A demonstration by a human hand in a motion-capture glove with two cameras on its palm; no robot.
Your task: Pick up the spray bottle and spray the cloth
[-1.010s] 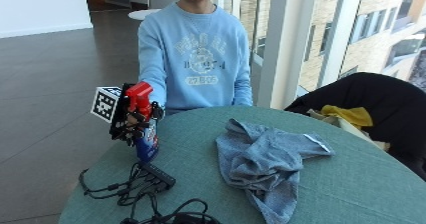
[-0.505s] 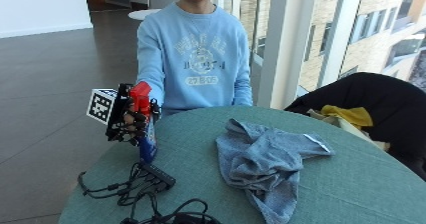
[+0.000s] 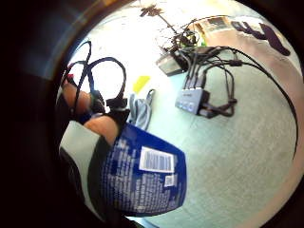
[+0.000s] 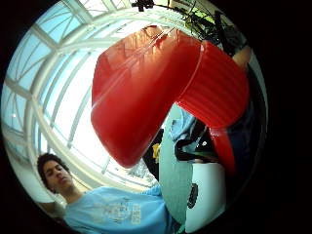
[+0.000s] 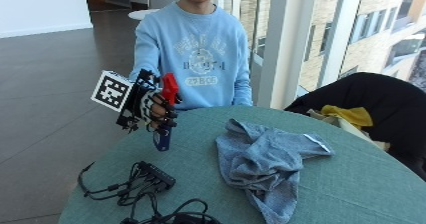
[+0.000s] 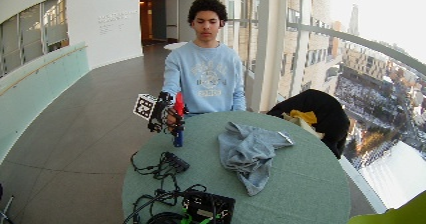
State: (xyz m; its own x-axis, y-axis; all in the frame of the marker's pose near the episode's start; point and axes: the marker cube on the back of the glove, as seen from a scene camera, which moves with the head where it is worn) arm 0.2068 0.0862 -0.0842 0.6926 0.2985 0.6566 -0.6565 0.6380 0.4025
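My gloved right hand (image 5: pixel 154 109) grips a spray bottle (image 5: pixel 163 134) with a blue body and a red spray head (image 5: pixel 170 88), held upright above the table's left side. The red head (image 4: pixel 161 87) fills the thumb side palm view. The blue body with its white barcode label (image 3: pixel 145 178) sits close in the little finger side palm view. A crumpled grey-blue cloth (image 5: pixel 269 161) lies on the round green table (image 5: pixel 346 184), apart from the bottle, to its right. In the wide outside view the bottle (image 6: pixel 178 119) is left of the cloth (image 6: pixel 247 149).
Black cables and a hub (image 5: pixel 150 176) lie on the table's near left, below the bottle. A black chair with a yellow item (image 5: pixel 346 115) stands at the far right edge. A black box (image 6: pixel 206 206) sits at the table's near edge.
The hand has carried the bottle slightly higher, clear of the table. The cloth has not moved.
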